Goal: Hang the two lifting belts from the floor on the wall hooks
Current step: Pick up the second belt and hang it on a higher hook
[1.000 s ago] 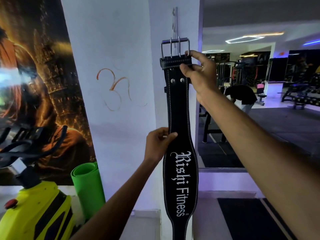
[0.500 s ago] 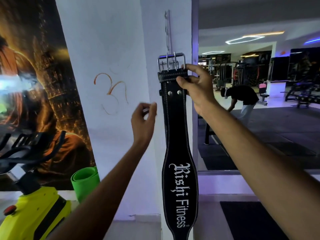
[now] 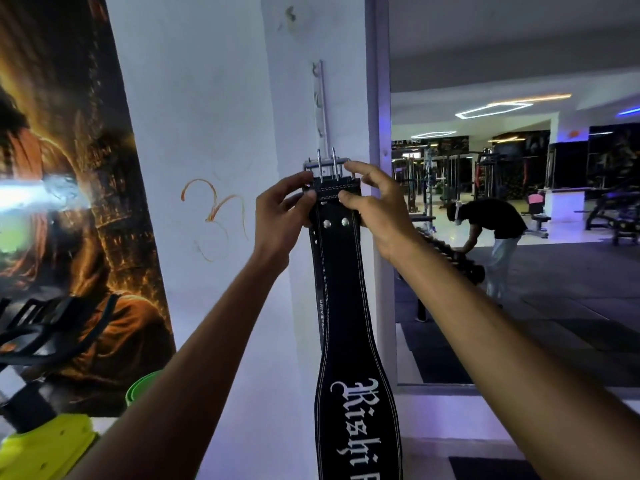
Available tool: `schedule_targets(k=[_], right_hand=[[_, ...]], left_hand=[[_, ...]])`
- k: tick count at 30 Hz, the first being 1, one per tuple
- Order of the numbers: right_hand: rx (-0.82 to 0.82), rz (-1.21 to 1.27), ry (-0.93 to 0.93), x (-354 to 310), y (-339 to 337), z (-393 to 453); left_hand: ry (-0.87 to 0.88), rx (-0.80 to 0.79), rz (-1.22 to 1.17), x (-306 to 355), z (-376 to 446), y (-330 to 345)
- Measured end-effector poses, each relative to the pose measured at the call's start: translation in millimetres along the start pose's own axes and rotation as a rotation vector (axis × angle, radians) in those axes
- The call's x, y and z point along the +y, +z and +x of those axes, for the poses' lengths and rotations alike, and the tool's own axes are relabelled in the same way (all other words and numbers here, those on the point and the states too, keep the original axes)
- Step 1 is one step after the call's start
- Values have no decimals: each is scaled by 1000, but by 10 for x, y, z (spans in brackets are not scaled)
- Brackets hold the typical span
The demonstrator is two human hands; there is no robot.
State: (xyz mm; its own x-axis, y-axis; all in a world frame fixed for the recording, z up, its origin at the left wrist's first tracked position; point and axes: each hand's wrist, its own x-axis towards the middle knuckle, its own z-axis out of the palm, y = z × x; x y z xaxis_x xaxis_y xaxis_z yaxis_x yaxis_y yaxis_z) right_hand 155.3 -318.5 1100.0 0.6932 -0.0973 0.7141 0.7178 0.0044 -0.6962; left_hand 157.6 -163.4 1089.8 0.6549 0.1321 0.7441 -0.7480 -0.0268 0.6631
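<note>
A black leather lifting belt [image 3: 341,296] with white lettering hangs straight down against the white pillar. Its steel double-prong buckle [image 3: 327,166] sits at the top, just under the vertical strip of wall hooks [image 3: 320,102]. My left hand [image 3: 282,216] pinches the belt's top fold from the left. My right hand [image 3: 372,209] grips the same fold from the right, fingers by the buckle. Whether the buckle rests on a hook I cannot tell. A second belt edge shows behind the first, on its left side.
A large mirror [image 3: 519,237] at the right reflects the gym and a person bending over. A dark orange poster [image 3: 69,202] covers the wall at the left. A yellow exercise bike [image 3: 45,441] and a rolled green mat [image 3: 142,388] stand at the lower left.
My left hand rose from the belt's middle, let go, and now grips the top fold by the buckle. The belt's top sits lower in view, under the hook strip.
</note>
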Motion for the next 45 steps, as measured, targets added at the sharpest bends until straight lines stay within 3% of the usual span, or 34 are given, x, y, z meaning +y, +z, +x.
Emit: schedule_targets(k=[5,12,29,45], right_hand=[[-35,-143,-116,242,48,420],[144,-191,-354,515,185,1095],[180,-348,-432,1024,602,2737],[220,-330,-398,1075,692,3730]], left_hand=[[1,11,-25,-210,358,64],[159,-49,-27,-571,1153,92],[313,-71,62,-1189,2848,182],[233,-16,71,-1260,3718,365]])
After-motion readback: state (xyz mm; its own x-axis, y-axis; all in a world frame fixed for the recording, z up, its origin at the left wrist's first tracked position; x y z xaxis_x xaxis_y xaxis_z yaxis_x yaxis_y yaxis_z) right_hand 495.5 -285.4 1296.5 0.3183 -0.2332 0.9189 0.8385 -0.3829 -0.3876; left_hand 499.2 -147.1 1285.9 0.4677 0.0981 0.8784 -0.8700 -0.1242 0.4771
